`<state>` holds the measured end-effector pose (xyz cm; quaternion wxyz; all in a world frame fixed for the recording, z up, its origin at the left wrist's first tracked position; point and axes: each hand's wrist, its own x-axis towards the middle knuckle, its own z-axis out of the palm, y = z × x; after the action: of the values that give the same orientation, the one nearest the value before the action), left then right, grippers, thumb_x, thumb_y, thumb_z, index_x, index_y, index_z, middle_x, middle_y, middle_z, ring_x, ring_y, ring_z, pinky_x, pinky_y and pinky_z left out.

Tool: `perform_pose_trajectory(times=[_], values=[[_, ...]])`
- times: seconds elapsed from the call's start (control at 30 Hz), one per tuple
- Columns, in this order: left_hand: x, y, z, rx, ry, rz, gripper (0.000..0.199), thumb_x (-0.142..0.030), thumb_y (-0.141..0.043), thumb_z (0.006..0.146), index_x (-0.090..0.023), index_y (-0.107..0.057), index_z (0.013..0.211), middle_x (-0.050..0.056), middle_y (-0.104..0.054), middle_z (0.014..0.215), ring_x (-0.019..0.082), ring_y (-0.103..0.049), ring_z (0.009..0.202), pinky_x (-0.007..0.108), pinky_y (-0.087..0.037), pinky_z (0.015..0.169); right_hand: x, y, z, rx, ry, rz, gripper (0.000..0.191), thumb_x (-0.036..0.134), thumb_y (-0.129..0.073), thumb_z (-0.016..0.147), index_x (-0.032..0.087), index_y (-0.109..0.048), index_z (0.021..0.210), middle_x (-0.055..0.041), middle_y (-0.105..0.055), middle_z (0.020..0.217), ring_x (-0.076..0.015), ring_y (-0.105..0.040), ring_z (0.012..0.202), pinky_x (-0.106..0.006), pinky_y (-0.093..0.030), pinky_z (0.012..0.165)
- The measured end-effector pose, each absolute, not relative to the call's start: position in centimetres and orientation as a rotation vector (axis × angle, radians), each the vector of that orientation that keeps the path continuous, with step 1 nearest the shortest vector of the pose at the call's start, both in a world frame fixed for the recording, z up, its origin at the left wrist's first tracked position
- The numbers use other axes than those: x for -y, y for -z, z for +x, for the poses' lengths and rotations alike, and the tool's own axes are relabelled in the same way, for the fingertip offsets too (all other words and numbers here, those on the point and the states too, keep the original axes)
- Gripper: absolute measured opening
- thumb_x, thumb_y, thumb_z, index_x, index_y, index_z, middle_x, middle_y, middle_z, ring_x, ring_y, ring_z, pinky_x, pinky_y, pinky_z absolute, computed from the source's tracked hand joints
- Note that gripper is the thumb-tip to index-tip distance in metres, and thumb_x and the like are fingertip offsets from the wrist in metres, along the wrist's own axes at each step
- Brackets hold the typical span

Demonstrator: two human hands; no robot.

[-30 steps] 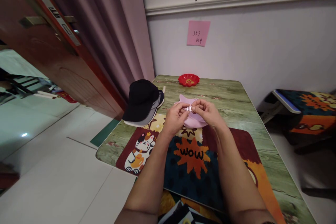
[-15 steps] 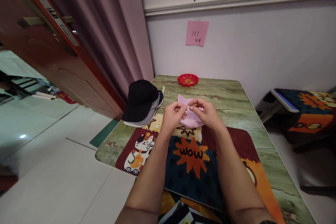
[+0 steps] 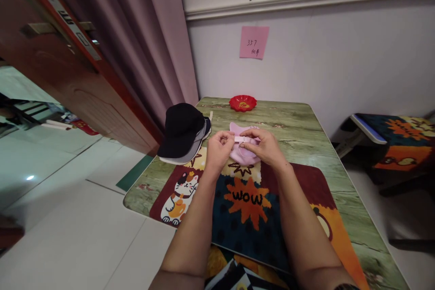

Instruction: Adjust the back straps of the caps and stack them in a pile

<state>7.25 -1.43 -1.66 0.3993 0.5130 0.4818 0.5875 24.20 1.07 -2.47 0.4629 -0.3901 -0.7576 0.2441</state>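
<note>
A pink cap (image 3: 245, 156) rests on the table's patterned mat, its back strap (image 3: 239, 139) stretched between my two hands. My left hand (image 3: 220, 146) pinches the strap's left end between thumb and fingers. On the right side, my right hand (image 3: 260, 143) grips the strap near a small buckle, thumb below and fingers above. Part of the cap is covered by my fingers. To the left sits a stack of caps with a black cap (image 3: 183, 122) on top and a grey cap (image 3: 195, 150) beneath it.
A red scalloped dish (image 3: 243, 103) stands near the table's far edge. The mat (image 3: 244, 231) covers the near part of the wooden-patterned table (image 3: 288, 122). A pink note (image 3: 254, 42) is on the wall. An open door (image 3: 84, 77) is at left, another table (image 3: 401, 136) at right.
My hands have drawn slightly apart, the left one shifting left. More of the pink strap and its buckle now shows between them. The stacked caps and dish stay put.
</note>
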Motion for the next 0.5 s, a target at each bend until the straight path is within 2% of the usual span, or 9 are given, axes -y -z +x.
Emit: perform_pose_trajectory(times=[0.17, 0.33, 0.4, 0.5], values=[[1.0, 2.3, 6.8, -1.246, -1.530, 1.254, 0.010, -0.024, -0.064, 0.068, -0.016, -0.058, 0.066, 0.004, -0.072, 0.094, 0.005, -0.049, 0.050, 0.020, -0.038, 0.049, -1.3, 3.0, 24.4, 1.848, -0.717, -0.987, 0.022, 0.030, -0.075, 0.078, 0.025, -0.074, 0.100, -0.0023, -0.077, 0.101, -0.0232, -0.069, 0.090, -0.034, -0.049, 0.080], [0.8, 2.8, 6.6, -1.313, -1.542, 1.243, 0.007, -0.022, -0.060, 0.066, -0.017, -0.055, 0.065, 0.003, -0.071, 0.089, 0.005, -0.047, 0.047, 0.020, -0.036, 0.046, -1.4, 3.3, 24.5, 1.836, -0.763, -1.013, 0.025, 0.033, -0.075, 0.079, 0.024, -0.074, 0.102, -0.0040, -0.077, 0.103, -0.0250, -0.069, 0.093, -0.037, -0.049, 0.084], [0.7, 2.9, 6.6, -1.333, -1.533, 1.256, 0.007, -0.022, -0.060, 0.067, -0.017, -0.055, 0.065, 0.001, -0.070, 0.082, 0.006, -0.047, 0.046, 0.020, -0.035, 0.045, -1.4, 3.3, 24.6, 1.843, -0.772, -1.030, 0.025, 0.032, -0.075, 0.079, 0.024, -0.073, 0.103, -0.0041, -0.076, 0.103, -0.0251, -0.069, 0.092, -0.037, -0.049, 0.084], [0.7, 2.9, 6.5, -1.334, -1.502, 1.260, 0.009, -0.025, -0.062, 0.070, -0.018, -0.057, 0.068, -0.003, -0.061, 0.060, 0.008, -0.047, 0.044, 0.019, -0.035, 0.045, -1.2, 3.1, 24.7, 1.873, -0.765, -1.051, 0.034, 0.029, -0.072, 0.081, 0.026, -0.071, 0.114, -0.0034, -0.076, 0.099, -0.0245, -0.069, 0.089, -0.038, -0.050, 0.083]])
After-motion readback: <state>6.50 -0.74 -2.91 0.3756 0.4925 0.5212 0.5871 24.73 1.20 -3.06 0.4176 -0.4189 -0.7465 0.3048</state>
